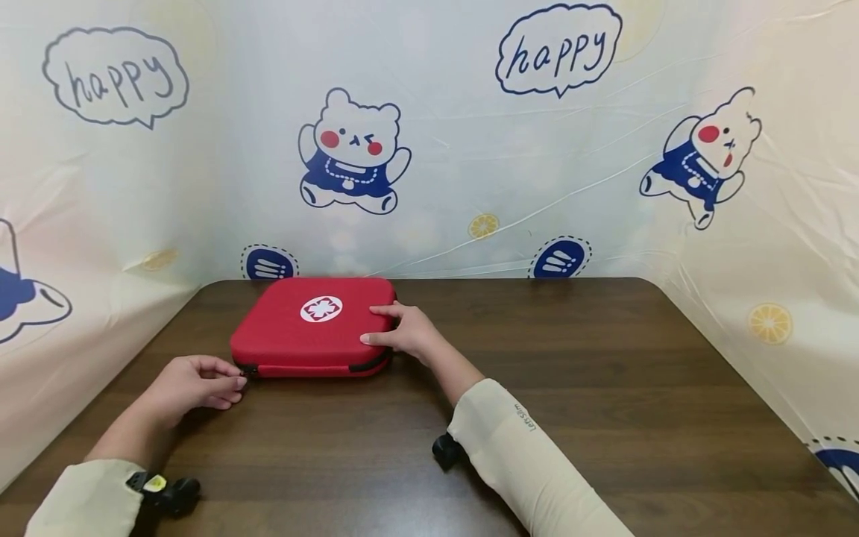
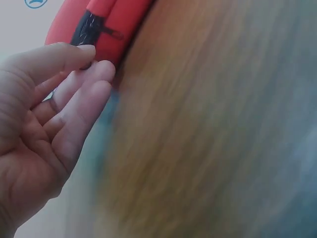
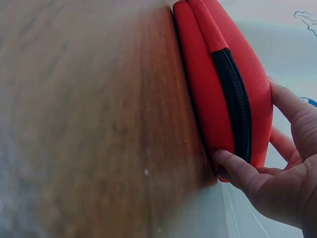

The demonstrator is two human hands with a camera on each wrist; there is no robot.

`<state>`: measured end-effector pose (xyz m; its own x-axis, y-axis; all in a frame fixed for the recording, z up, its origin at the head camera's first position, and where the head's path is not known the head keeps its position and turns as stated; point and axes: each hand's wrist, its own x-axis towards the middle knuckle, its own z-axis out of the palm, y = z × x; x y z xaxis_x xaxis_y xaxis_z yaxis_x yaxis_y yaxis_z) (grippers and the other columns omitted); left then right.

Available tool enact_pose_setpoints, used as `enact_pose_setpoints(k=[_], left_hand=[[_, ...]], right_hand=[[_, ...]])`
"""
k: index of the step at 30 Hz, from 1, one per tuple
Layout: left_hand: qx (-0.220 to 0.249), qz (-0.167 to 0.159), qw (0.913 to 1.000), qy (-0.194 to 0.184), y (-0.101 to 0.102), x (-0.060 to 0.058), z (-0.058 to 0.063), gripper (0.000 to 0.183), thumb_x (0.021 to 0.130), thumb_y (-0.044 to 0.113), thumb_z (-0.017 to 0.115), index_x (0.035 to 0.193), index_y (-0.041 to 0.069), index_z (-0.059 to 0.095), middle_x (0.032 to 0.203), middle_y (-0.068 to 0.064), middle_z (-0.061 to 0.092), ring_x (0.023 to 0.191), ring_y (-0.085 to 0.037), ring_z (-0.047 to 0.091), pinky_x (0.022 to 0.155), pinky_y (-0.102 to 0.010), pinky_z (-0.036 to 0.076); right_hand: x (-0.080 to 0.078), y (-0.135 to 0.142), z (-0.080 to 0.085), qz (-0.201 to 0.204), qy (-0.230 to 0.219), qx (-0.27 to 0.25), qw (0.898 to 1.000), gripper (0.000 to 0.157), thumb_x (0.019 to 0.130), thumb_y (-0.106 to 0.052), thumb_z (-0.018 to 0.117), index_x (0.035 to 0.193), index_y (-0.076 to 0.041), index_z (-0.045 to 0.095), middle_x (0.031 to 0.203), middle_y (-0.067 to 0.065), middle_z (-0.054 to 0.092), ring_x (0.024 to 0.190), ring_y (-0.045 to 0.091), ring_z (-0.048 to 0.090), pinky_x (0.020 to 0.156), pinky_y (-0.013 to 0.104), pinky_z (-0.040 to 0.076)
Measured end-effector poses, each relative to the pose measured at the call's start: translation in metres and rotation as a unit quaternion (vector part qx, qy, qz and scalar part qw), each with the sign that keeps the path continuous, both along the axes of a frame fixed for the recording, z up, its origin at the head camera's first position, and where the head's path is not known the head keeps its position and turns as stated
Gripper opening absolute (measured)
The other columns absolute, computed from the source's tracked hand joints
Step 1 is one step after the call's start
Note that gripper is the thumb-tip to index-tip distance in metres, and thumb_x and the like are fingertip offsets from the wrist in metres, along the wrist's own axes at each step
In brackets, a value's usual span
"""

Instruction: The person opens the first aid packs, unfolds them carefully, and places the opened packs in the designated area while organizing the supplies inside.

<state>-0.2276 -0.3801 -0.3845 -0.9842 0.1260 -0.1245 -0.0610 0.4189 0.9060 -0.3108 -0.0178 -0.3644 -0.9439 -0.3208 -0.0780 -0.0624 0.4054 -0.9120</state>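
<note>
A red first-aid case (image 1: 288,332) with a white round emblem (image 1: 321,309) lies flat on the table, its black zipper (image 3: 235,99) along the side. At the case's front left corner, my left hand (image 1: 194,384) pinches at the zipper's end with thumb and forefinger. The pinched bit is mostly hidden by the fingertips; a zipper pull (image 2: 112,32) hangs just beside them in the left wrist view. My right hand (image 1: 406,332) grips the right end of the case, fingers spread over its top and side edge. Part of that grip is hidden behind the case.
The brown wooden table (image 1: 537,388) has rounded far corners. A printed curtain (image 1: 456,149) with bears and lettering hangs behind and at both sides, and the case lies near the table's far left edge.
</note>
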Motion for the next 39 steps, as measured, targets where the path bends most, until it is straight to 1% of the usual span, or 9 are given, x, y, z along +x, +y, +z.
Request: enact_pose_setpoints(k=[4,8,13,16,20,23,27,32,39], left_hand=[[-0.084,-0.004,0.9960,0.032,-0.008,0.000,0.010,0.027,0.088,0.008,0.072,0.102,-0.014,0.065,0.085,-0.014,0.071,0.071,-0.022,0.070,0.064,-0.036,0.059],[-0.179,0.004,0.9808,0.077,-0.017,-0.003,0.016,0.024,0.088,0.008,0.071,0.100,-0.013,0.067,0.081,-0.012,0.070,0.065,-0.021,0.069,0.059,-0.032,0.059],[-0.220,0.022,0.9706,0.096,-0.023,-0.016,0.015,0.025,0.088,0.011,0.072,0.101,-0.011,0.069,0.082,-0.012,0.071,0.064,-0.022,0.069,0.059,-0.029,0.058],[-0.220,0.024,0.9704,0.096,-0.024,-0.029,0.014,0.027,0.088,0.011,0.072,0.102,-0.011,0.068,0.085,-0.014,0.071,0.064,-0.023,0.069,0.059,-0.030,0.058],[-0.196,0.023,0.9761,0.091,-0.022,-0.045,0.010,0.027,0.089,0.007,0.070,0.104,-0.014,0.066,0.087,-0.018,0.071,0.065,-0.025,0.070,0.060,-0.032,0.059],[-0.177,0.020,0.9796,0.093,-0.019,-0.053,0.008,0.025,0.089,0.003,0.069,0.105,-0.016,0.065,0.089,-0.020,0.070,0.065,-0.025,0.070,0.060,-0.034,0.059],[-0.180,0.016,0.9782,0.103,-0.015,-0.061,0.011,0.022,0.088,0.000,0.068,0.103,-0.017,0.065,0.087,-0.020,0.070,0.064,-0.024,0.070,0.059,-0.033,0.059],[-0.171,-0.007,0.9817,0.084,-0.013,-0.060,0.016,0.020,0.087,-0.001,0.069,0.099,-0.016,0.065,0.084,-0.016,0.070,0.066,-0.023,0.069,0.061,-0.034,0.059],[-0.150,-0.039,0.9875,0.029,-0.013,-0.043,0.018,0.021,0.086,0.003,0.072,0.098,-0.013,0.067,0.085,-0.014,0.069,0.072,-0.025,0.069,0.065,-0.036,0.059]], right_hand=[[-0.002,-0.001,0.000,0.004,0.003,-0.002,1.000,0.065,0.076,-0.028,0.084,0.136,-0.028,0.059,0.137,0.008,0.047,0.114,0.025,0.047,0.075,0.036,0.057],[-0.003,-0.001,0.001,0.009,0.001,0.000,1.000,0.064,0.077,-0.029,0.083,0.136,-0.028,0.060,0.136,0.008,0.048,0.112,0.024,0.048,0.074,0.035,0.057],[-0.004,0.000,0.003,0.012,-0.002,-0.001,1.000,0.064,0.076,-0.027,0.084,0.136,-0.027,0.060,0.134,0.008,0.049,0.111,0.024,0.048,0.076,0.036,0.057],[-0.008,0.003,0.002,0.018,-0.002,-0.004,1.000,0.065,0.076,-0.026,0.084,0.136,-0.026,0.059,0.133,0.008,0.050,0.110,0.024,0.049,0.075,0.035,0.057],[-0.016,0.010,0.001,0.028,-0.003,-0.001,1.000,0.065,0.077,-0.026,0.084,0.136,-0.025,0.059,0.134,0.009,0.050,0.111,0.024,0.049,0.076,0.034,0.057],[-0.020,0.015,0.003,0.037,-0.005,0.003,0.999,0.064,0.077,-0.025,0.083,0.137,-0.025,0.058,0.134,0.009,0.049,0.115,0.025,0.048,0.079,0.036,0.057],[-0.024,0.020,0.006,0.051,-0.003,0.003,0.999,0.066,0.078,-0.024,0.083,0.138,-0.025,0.057,0.133,0.009,0.048,0.118,0.026,0.046,0.082,0.039,0.057],[-0.027,0.022,0.009,0.065,0.005,0.016,0.998,0.066,0.078,-0.024,0.082,0.139,-0.023,0.056,0.131,0.008,0.049,0.115,0.025,0.047,0.083,0.040,0.056],[-0.023,0.022,0.017,0.038,0.020,0.067,0.997,0.060,0.079,-0.024,0.082,0.135,-0.021,0.061,0.127,0.008,0.054,0.109,0.024,0.052,0.078,0.036,0.057]])
